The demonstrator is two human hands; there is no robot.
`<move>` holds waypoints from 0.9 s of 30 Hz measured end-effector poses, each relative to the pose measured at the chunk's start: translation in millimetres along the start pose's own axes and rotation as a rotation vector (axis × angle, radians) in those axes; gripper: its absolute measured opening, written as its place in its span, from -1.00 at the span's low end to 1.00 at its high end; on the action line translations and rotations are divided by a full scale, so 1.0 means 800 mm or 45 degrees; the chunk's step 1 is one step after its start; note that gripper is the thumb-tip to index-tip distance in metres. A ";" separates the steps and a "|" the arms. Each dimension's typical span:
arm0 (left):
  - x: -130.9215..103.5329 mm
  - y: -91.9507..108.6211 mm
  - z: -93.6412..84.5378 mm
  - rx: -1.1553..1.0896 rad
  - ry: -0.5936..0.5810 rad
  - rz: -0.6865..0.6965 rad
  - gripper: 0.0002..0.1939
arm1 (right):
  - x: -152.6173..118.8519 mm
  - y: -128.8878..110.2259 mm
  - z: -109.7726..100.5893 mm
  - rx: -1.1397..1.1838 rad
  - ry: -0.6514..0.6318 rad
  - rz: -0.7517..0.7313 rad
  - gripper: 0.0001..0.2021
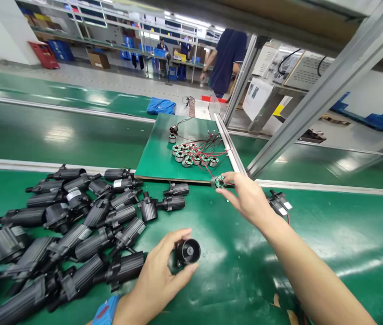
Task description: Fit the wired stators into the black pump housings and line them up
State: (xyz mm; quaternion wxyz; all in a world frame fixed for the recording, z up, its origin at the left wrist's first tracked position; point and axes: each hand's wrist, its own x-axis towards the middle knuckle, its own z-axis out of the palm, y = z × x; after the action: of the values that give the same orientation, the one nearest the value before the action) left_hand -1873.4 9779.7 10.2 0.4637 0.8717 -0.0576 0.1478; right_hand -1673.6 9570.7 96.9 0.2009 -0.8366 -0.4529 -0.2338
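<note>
Green tabletop (313, 234) on a factory line: the left hand (159, 280) curls its fingers around a black pump housing (187, 252) near the front edge, while the right hand (245, 196) pinches a small wired stator (217, 181) at the corner of a green board (159, 153). Black pump bodies (76, 225) lie heaped at left.

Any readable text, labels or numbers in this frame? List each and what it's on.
None can be read.
White labels on the black pump housings: too small and blurred.
Label on the pump beside the right hand: blurred.
Printed sheet hanging on the frame: print too small.
Black housing in the left hand: no marking visible.
Wired stator at the right fingertips: no text visible.
</note>
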 end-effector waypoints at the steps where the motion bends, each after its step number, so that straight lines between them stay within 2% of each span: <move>1: -0.001 0.000 0.002 -0.029 -0.003 -0.018 -0.40 | -0.011 -0.026 -0.014 0.049 0.014 -0.015 -0.64; 3: -0.003 0.002 0.005 -0.060 -0.006 -0.022 -0.40 | -0.031 -0.074 -0.038 0.143 -0.073 -0.033 -0.51; 5: -0.005 0.006 0.006 -0.071 0.011 0.020 -0.40 | -0.048 -0.112 -0.049 0.228 -0.152 -0.073 -0.55; 7: -0.006 0.010 0.006 -0.088 0.027 0.093 -0.41 | -0.061 -0.135 -0.043 0.243 -0.154 -0.096 -0.56; 9: -0.007 0.014 0.006 -0.123 0.011 0.145 -0.41 | -0.069 -0.146 -0.027 0.173 -0.084 -0.091 -0.50; 12: -0.006 0.018 0.005 -0.200 -0.072 0.120 -0.45 | -0.076 -0.148 -0.005 -0.003 0.038 -0.071 -0.42; 14: -0.004 0.020 0.005 -0.303 -0.138 0.044 -0.53 | -0.076 -0.144 -0.003 -0.024 0.007 -0.036 -0.38; 16: -0.001 0.024 0.004 -0.446 -0.201 -0.061 -0.63 | -0.073 -0.138 -0.012 0.120 -0.188 0.043 -0.32; 18: 0.002 0.028 0.004 -0.600 -0.262 -0.171 -0.67 | -0.068 -0.127 -0.028 0.401 -0.464 0.137 -0.24; 20: 0.004 0.031 0.003 -0.754 -0.339 -0.264 -0.66 | -0.064 -0.115 -0.040 0.707 -0.679 0.215 -0.29; 23: 0.003 0.033 0.003 -0.964 -0.438 -0.385 -0.60 | -0.060 -0.100 -0.045 1.033 -0.791 0.287 -0.42; 27: 0.000 0.031 0.004 -1.076 -0.503 -0.459 -0.56 | -0.061 -0.094 -0.037 1.144 -0.780 0.331 -0.44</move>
State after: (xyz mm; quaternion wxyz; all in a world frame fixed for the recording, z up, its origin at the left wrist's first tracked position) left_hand -1878.3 9762.8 28.0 0.7748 0.6149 -0.0476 -0.1387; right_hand -1767.0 9560.5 102.4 0.4242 -0.7473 -0.4388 0.2628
